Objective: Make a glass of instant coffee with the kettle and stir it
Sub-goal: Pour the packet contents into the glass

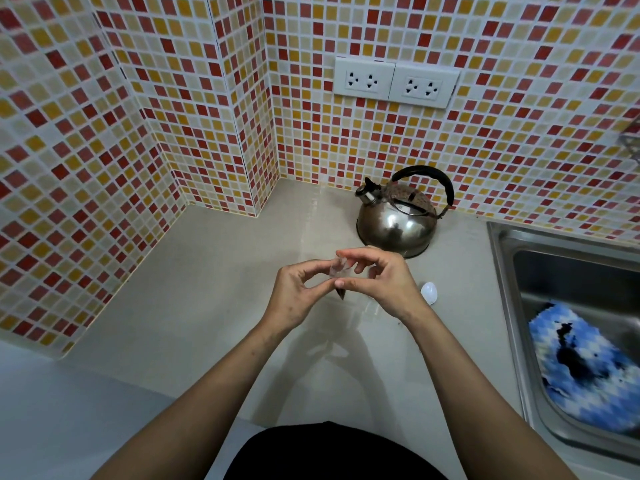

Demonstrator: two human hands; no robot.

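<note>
The steel whistling kettle is standing untouched at the back of the countertop, so pouring and stirring are judged as remaining. Just in front of it, the left hand and right hand are both pinching a small clear coffee sachet (dark granules showing at its lower tip), apparently tearing it open. A white plastic spoon is lying beside the right hand; the glass is not clearly showing.

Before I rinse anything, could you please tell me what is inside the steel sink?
A blue-and-white patterned cloth with a dark blotch lies in the stainless steel sink. Whatever is beneath the cloth is covered.
</note>
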